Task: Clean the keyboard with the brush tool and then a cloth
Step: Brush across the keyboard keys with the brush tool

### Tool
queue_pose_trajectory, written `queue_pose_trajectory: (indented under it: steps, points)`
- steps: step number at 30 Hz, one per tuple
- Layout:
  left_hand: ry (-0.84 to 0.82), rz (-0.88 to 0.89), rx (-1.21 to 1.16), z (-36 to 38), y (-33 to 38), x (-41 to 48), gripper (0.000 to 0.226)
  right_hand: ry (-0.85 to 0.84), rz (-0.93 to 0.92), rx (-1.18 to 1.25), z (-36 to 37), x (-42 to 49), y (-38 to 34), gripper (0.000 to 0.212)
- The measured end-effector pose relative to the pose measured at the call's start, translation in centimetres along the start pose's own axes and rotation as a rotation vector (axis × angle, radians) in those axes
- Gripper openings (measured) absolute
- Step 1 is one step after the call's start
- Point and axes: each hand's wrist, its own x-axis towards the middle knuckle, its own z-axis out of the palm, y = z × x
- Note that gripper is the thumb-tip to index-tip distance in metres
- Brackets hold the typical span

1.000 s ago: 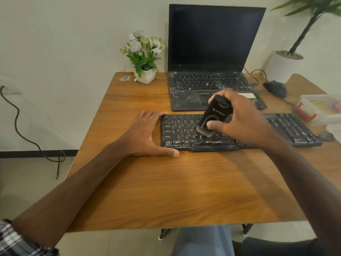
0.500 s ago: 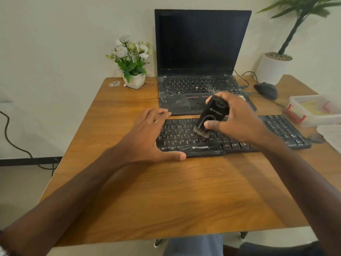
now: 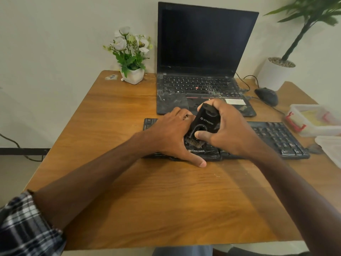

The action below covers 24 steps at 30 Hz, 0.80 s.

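**Brushing stage of keyboard cleaning at a wooden desk**

A wooden table (image 3: 129, 191) against a pale wall carries the work. The right hand (image 3: 227, 132) grips the black brush tool (image 3: 204, 122), thumb and fingers wrapped round its body, bristles down on the left-centre keys of the black keyboard (image 3: 276, 137), which lies across the middle of the table. The left hand (image 3: 171, 137) lies flat with fingers extended over the keyboard's left end, thumb on the table at the near edge, steadying it. Within the last second the left hand has slid rightward from beside the keyboard onto its keys and now touches the brush, which has worked leftward; the sweep appears to be nearing the left end. Brushing is judged still under way, and no cloth can be identified. Beyond the hands stand an open laptop (image 3: 203, 43), a small flower pot (image 3: 132, 74) at far left, a mouse (image 3: 267, 96) and a plastic container (image 3: 313, 119) at right.
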Motion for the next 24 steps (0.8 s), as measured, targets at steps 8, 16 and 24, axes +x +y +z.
queue_pose_trajectory:
  steps: [8,16,24]
  points:
    - [-0.024,-0.027,-0.019,0.4,0.0,-0.5,0.135,-0.002,0.067,-0.033,-1.2,-0.7,1.4,0.064]
    - [-0.028,-0.03,-0.033,0.5,-0.2,-0.5,0.138,-0.006,0.033,-0.317,-3.9,-1.7,0.7,0.059]
    - [-0.003,-0.028,-0.034,0.6,-0.2,-0.5,0.136,-0.034,-0.009,-0.113,-1.5,-1.6,-0.4,0.06]
